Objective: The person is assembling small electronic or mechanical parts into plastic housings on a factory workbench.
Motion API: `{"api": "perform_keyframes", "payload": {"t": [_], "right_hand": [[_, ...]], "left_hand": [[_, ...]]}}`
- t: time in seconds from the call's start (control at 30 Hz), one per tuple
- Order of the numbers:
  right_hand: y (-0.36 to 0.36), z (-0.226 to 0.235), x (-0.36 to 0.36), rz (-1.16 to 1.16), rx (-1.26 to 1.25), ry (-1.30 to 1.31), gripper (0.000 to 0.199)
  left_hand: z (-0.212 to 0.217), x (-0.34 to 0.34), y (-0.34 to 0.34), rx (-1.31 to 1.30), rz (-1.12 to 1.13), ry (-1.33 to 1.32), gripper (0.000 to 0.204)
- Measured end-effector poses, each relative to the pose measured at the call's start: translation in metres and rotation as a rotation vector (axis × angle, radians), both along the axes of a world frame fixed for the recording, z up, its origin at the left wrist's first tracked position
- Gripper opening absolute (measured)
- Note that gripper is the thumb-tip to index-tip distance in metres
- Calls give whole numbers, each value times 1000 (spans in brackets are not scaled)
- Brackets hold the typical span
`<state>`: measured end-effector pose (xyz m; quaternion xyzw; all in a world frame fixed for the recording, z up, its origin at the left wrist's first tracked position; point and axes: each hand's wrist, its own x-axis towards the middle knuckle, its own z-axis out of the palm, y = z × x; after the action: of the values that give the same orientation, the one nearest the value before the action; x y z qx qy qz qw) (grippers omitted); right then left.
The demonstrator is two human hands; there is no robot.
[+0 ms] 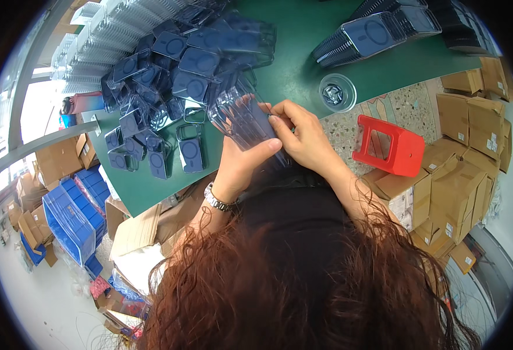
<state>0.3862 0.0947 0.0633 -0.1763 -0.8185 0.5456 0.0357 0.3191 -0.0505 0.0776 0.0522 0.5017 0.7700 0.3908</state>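
My left hand (246, 157) is wrapped around a few clear, bluish phone cases (242, 114) held together in front of my body, thumb along the near side and fingertips showing through the clear plastic. At the right edge of these cases, my right hand (301, 133) is closed, its thumb and index finger pinched together. Whatever lies between those fingertips is too small to make out. Just beyond is a large loose pile of phone cases (195, 61) with dark ring marks on their backs. One single case (190, 154) lies on the green table (291, 44) nearby.
Nested clear trays (102, 44) rise at the far left. A long row of phone cases (367, 35) stands far right, near a clear round tub (337, 93) with small parts inside. A red plastic stool (405, 154), cardboard boxes (457, 184) and blue crates (73, 219) surround the table.
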Motion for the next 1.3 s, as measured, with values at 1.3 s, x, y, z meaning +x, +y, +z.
{"api": "perform_keyframes", "payload": {"t": [1.3], "right_hand": [[91, -47, 26, -417, -1275, 129, 46]], "left_hand": [[-99, -39, 67, -540, -213, 435, 89]]}}
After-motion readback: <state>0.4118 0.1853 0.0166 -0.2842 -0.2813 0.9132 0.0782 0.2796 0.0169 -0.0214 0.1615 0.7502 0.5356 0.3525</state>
